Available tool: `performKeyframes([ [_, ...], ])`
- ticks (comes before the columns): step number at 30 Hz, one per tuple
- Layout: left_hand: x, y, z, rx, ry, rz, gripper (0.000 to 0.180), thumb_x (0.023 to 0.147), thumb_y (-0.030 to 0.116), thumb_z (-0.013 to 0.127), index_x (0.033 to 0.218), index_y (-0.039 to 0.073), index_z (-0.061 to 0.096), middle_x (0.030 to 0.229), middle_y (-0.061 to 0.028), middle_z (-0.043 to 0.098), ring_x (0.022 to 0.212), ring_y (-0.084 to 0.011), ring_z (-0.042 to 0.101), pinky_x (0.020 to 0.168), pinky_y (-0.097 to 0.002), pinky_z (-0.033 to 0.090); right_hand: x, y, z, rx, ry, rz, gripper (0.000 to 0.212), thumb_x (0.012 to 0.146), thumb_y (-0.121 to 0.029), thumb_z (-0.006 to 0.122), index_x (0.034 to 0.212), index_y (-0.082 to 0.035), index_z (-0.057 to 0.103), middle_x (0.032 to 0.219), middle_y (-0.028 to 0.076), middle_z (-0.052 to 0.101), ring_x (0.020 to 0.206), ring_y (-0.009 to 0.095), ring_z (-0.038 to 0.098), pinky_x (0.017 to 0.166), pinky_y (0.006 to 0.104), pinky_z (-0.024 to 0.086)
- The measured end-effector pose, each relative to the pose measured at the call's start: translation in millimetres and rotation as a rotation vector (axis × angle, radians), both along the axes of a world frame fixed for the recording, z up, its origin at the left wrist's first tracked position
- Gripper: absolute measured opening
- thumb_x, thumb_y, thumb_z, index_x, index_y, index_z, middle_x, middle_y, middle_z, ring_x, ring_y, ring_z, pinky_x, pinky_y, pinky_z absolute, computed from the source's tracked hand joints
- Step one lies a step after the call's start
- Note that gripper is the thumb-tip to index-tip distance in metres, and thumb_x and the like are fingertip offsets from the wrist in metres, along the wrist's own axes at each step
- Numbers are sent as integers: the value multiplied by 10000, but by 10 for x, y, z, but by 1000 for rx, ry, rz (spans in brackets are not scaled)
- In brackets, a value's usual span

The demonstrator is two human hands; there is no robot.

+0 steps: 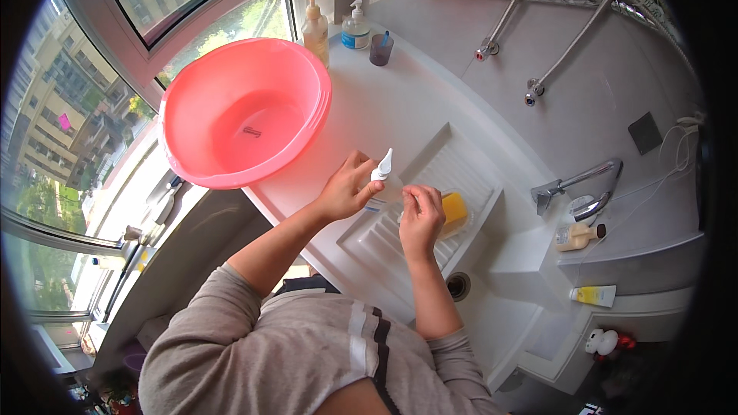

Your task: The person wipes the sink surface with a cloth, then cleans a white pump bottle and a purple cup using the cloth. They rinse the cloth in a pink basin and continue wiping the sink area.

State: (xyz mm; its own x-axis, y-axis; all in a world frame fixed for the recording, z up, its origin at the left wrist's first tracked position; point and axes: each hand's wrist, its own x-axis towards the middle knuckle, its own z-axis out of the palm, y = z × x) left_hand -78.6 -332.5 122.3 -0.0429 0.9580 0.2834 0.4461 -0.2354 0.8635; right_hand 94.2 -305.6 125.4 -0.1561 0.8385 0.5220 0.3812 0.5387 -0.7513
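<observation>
Your left hand (344, 194) has thumb and fingers closed about the white pump head (383, 166), which lies between your hands, nearer the left, its long axis tilting up and slightly right. Below it, anything clear blurs into the ribbed white washboard (430, 160), so the lower part is hard to make out. Your right hand (423, 219), just beside, has fingertips drawn together; whether they grip something, I cannot tell. It partly hides the yellow block (455, 214) rightward.

Probably a home laundry: washboard sink (503, 263)
</observation>
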Motion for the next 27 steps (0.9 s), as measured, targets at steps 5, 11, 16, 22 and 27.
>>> performKeyframes([
  [5, -17, -14, -37, 49, 55, -14, 434, 918, 437, 562, 1116, 51, 583, 1051, -166, 499, 977, -310, 492, 842, -406, 448, -202, -13, 171, -30, -13, 95, 126, 814, 22, 640, 928, -15, 601, 887, 101, 634, 796, 296, 594, 650, 395, 492],
  [11, 6, -30, -44, 26, 75, 50, 427, 913, 431, 568, 1118, 57, 583, 1028, -161, 496, 964, -311, 500, 832, -396, 451, -113, 29, 153, 29, -136, 121, 99, 833, 12, 620, 883, -22, 542, 826, 108, 612, 770, 309, 578, 648, 411, 476],
  [16, -10, -47, -46, 45, 110, 27, 469, 910, 467, 557, 1144, 61, 575, 1020, -152, 482, 950, -299, 507, 810, -388, 460, -216, 107, 157, 28, -93, 108, 128, 823, 38, 605, 824, -28, 496, 757, 105, 576, 731, 310, 557, 623, 415, 460],
  [22, -14, -78, -43, 33, 138, 16, 488, 924, 499, 520, 1141, 64, 567, 1030, -144, 460, 914, -290, 506, 759, -378, 469, -82, -16, 124, 113, -127, 187, 159, 794, 72, 600, 778, -31, 480, 740, 108, 566, 733, 316, 555, 626, 416, 462],
  [27, 45, -61, -55, 48, 154, 91, 456, 918, 458, 554, 1103, 42, 564, 1002, -157, 458, 892, -293, 499, 745, -386, 462, -92, -26, 124, 105, -122, 209, 172, 791, 80, 591, 765, -33, 464, 750, 109, 575, 745, 318, 556, 640, 428, 466],
])
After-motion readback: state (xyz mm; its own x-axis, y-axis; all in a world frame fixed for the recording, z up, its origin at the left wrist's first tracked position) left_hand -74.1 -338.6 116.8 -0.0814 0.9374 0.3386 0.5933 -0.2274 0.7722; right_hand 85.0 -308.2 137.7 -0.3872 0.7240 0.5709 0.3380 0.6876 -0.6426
